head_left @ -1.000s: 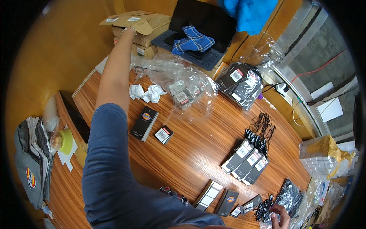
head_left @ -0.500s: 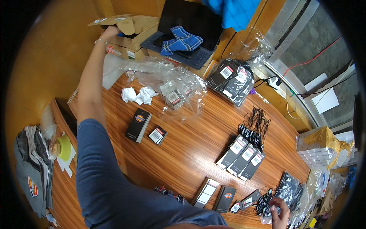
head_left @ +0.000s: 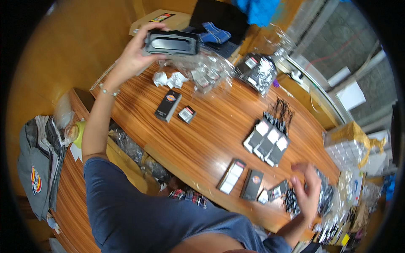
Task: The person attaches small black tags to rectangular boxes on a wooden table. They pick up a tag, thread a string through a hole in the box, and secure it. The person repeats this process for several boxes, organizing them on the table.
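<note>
My left hand [head_left: 134, 57] is raised at the upper left, its fingers and thumb gripping one end of a dark rectangular case [head_left: 174, 44] with a glossy pale oblong panel. What is inside the case cannot be made out. My right hand [head_left: 310, 189], slightly blurred, is held at the lower right with fingers apart and nothing in it. Beneath and beside it lie a bundle of black strings [head_left: 291, 201] and a plastic-wrapped dark packet [head_left: 325, 196]. To its left is a small dark card stack [head_left: 278, 189].
On the wooden table [head_left: 202, 130] are black tag stacks [head_left: 168, 105], a row of strung tags [head_left: 266, 141] and crumpled white paper [head_left: 175, 79]. Clear plastic bags [head_left: 206, 74], a cardboard box [head_left: 164, 20] and a laptop [head_left: 215, 17] stand behind. Grey garments [head_left: 40, 164] lie at left.
My left hand has come out of the cardboard box, back toward me, with the dark case in it. My right hand has risen and its fingers have spread. The view has shifted.
</note>
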`<state>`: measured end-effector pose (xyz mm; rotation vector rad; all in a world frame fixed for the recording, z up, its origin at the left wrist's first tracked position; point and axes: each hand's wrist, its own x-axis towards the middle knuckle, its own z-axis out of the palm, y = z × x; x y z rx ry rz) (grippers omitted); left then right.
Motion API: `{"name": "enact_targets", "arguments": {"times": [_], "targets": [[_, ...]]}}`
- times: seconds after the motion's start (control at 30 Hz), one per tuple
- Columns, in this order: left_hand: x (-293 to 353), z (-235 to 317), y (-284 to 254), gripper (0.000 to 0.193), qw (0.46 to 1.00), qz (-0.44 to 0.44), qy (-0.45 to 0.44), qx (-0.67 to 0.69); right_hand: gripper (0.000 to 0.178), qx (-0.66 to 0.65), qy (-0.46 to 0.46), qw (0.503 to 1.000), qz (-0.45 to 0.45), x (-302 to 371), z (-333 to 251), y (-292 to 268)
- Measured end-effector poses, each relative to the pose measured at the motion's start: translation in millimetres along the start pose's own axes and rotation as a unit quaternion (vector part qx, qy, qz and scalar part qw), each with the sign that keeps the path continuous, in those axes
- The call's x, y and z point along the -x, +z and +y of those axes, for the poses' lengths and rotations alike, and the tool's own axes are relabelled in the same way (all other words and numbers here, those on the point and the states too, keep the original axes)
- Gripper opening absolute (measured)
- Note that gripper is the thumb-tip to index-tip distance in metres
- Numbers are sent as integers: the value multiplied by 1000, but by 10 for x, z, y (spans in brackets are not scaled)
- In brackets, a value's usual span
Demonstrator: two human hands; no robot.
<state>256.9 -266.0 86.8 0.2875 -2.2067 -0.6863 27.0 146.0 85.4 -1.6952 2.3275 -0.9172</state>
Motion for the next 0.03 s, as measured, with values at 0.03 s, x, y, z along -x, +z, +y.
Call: {"name": "enact_targets", "arguments": {"times": [0.03], "targets": [[42, 188, 151, 67, 999, -29, 14, 17, 22, -38, -13, 999, 26, -98, -82, 66]]}}
